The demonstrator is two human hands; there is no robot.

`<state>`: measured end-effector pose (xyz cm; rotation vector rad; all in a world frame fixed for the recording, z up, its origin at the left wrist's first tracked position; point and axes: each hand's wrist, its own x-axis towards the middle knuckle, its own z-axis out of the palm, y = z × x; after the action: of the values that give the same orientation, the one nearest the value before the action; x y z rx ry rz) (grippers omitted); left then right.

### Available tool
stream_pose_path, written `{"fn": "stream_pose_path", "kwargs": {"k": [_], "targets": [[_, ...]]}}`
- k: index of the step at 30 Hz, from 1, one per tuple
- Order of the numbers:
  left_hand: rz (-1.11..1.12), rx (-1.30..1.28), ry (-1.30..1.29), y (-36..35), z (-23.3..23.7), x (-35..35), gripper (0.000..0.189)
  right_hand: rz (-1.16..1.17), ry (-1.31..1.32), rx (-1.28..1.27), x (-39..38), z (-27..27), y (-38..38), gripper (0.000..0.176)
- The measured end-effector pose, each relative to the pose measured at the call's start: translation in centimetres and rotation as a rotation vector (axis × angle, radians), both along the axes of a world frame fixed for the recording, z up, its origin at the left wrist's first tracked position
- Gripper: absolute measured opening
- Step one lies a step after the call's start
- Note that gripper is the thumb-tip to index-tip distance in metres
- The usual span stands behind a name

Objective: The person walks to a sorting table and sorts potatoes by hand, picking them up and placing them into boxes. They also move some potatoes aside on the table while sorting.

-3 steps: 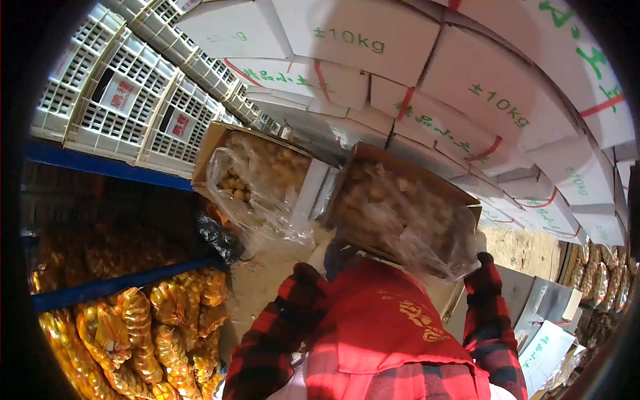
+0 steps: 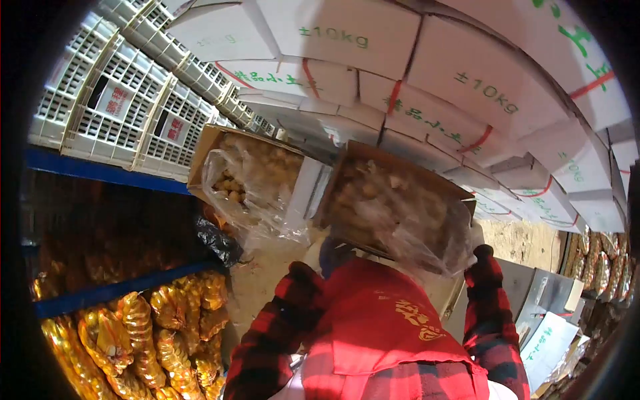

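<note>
In view, the stacked white cartons (image 2: 467,60) slid slightly toward nine o'clock; the central open potato carton (image 2: 417,168) followed, by less.

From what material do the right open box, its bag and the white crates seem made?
Box: probably cardboard, matt, brown inside. Bag: thin clear plastic, glossy, with wrinkles catching light. Crates: likely hard plastic, slightly shiny, with regular grid openings.

Far side's a no-go tbh, white boxes (image 2: 373,30) wall it off, with crates (image 2: 120,100) far left. Loose plastic (image 2: 430,237) sprawls over the right carton (image 2: 413,172), and a flap (image 2: 308,188) crowds the gap on its left. Room to pass? Over the floor (image 2: 257,283) near left.
</note>
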<state>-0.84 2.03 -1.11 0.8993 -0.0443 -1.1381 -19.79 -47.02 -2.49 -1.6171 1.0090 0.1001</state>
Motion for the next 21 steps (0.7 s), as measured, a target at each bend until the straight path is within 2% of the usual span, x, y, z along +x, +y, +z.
{"fn": "stream_pose_path", "kwargs": {"k": [2, 3, 5, 7, 10, 13, 17, 18, 19, 21], "targets": [[0.178, 0.053, 0.462, -0.4, 2.6, -0.2, 0.059, 0.128, 0.083, -0.227, -0.4, 1.6, 0.9, 0.051], [0.206, 0.105, 0.422, -0.9, 4.7, -0.5, 0.058, -0.003, -0.126, -0.074, -0.9, 2.2, 1.7, 0.048], [0.266, 0.212, 0.336, -1.8, 8.9, -1.2, 0.057, -0.161, -0.222, 0.016, -2.6, 3.1, 1.7, 0.047], [0.255, 0.092, 0.413, -1.1, 5.7, -1.3, 0.050, -0.278, -0.319, 0.141, -4.6, 3.5, 1.6, 0.048], [0.234, 0.027, 0.410, 0.3, 3.5, -1.4, 0.047, -0.516, -0.265, 0.119, -6.3, 6.8, 4.7, 0.048], [0.270, 0.113, 0.383, 0.2, 3.7, -1.6, 0.050, -0.591, -0.253, 0.090, -9.7, 5.7, 7.2, 0.046], [0.353, 0.399, 0.457, -2.1, 8.0, -1.8, 0.068, -0.747, -0.161, 0.127, -14.0, 2.9, 10.7, 0.043], [0.225, -0.047, 0.555, -0.7, 4.9, -2.2, 0.073, -0.794, -0.146, 0.129, -14.7, 2.5, 11.9, 0.042], [0.090, -0.493, 0.635, 1.8, -0.1, -2.6, 0.078, -0.826, -0.151, 0.173, -15.4, 2.2, 12.9, 0.044], [-0.065, -0.937, 0.757, 3.0, -1.1, -2.6, 0.086, -0.871, -0.129, 0.282, -16.4, 1.5, 14.9, 0.047]]}}
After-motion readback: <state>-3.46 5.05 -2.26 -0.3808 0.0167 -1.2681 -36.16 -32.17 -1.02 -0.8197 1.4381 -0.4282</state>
